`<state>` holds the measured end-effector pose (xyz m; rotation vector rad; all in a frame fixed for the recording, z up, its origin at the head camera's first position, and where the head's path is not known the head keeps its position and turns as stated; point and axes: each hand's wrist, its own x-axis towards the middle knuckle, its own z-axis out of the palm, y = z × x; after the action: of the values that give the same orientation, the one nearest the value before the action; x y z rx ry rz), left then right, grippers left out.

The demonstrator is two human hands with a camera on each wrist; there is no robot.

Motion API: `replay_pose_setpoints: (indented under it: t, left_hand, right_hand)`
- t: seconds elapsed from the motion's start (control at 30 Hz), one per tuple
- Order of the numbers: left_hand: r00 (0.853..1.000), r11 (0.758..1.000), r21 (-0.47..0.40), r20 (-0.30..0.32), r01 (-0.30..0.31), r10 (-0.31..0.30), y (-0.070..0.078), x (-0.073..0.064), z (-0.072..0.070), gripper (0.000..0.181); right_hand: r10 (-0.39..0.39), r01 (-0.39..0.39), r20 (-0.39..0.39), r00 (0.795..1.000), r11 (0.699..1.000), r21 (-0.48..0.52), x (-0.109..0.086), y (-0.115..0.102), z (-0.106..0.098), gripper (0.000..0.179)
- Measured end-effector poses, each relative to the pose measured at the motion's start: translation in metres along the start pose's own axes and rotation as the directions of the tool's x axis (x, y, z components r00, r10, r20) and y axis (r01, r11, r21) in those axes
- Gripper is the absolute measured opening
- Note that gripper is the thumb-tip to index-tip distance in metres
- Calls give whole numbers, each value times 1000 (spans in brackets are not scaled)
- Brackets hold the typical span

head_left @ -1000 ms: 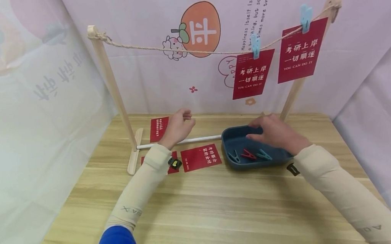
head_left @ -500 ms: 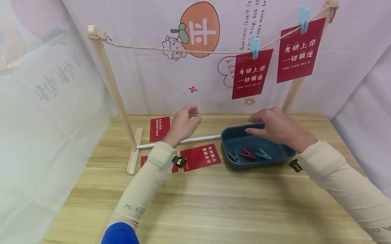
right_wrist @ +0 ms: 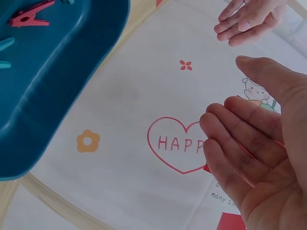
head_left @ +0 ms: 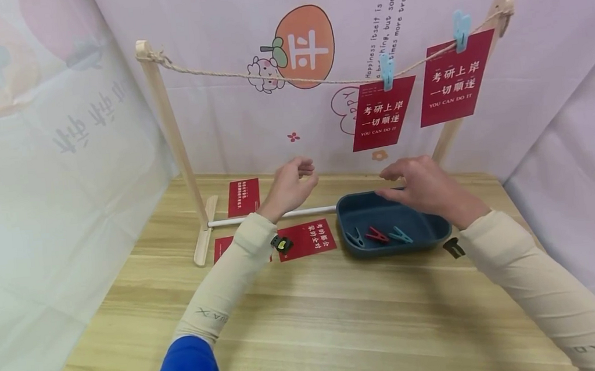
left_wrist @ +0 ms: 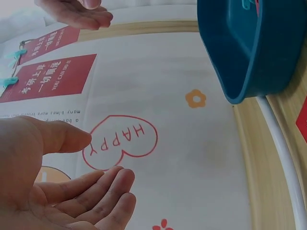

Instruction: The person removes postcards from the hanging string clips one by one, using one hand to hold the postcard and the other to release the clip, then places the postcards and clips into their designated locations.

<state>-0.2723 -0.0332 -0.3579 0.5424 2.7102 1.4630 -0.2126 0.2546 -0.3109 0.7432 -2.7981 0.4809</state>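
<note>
My left hand (head_left: 292, 185) hovers over the white rod (head_left: 325, 209), its fingers loosely bent and holding nothing. Above the far right of the blue tray (head_left: 427, 239) is my right hand (head_left: 426, 186), also empty, thumb apart from the fingers. Inside the tray lie a red clothespin (head_left: 377, 235), a teal one and a darker one. Two red cards hang from the rope (head_left: 246, 73): a lower card (head_left: 383, 135) under a light blue clothespin (head_left: 387, 72), and a right card (head_left: 454, 112) under another clothespin (head_left: 461, 33). The left wrist view shows my left palm (left_wrist: 91, 191) with nothing in it.
Red cards lie on the wooden table: one behind the rod (head_left: 243, 195), another in front (head_left: 309, 244), and a third partly hidden by my left sleeve (head_left: 235, 260). Wooden posts (head_left: 169, 125) hold the rope at both ends. A printed cloth (head_left: 209, 134) hangs behind.
My left hand has drifted right and slightly up, toward the middle. My right hand has lifted a little and shifted right, away from the tray. The cards and clothespins stay in place.
</note>
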Motion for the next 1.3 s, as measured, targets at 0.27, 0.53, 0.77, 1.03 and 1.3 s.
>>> replay_pose_setpoints:
  t: [0.27, 0.53, 0.77, 1.03, 1.3]
  left_hand:
    - [999, 999, 13, -5, -35, 35, 10, 2, 4, 47]
    - [999, 999, 1, -3, -39, 39, 19, 5, 7, 46]
    - [997, 997, -5, -13, -72, 72, 24, 10, 10, 44]
    - [993, 994, -39, -59, -101, 98, 28, 16, 19, 42]
    - [987, 989, -78, -114, -126, 116, 36, 25, 30, 40]
  right_hand:
    - [-46, 47, -71, 996, 999, 2, -1, 0, -13, 44]
    - [-60, 57, -117, 991, 998, -27, 1, -3, -30, 47]
    - [-71, 61, -141, 987, 995, -74, 4, -7, -46, 48]
    - [-101, 79, -193, 976, 990, -116, 9, -13, -64, 48]
    - [-68, 29, -223, 973, 985, -173, 18, -21, -88, 54]
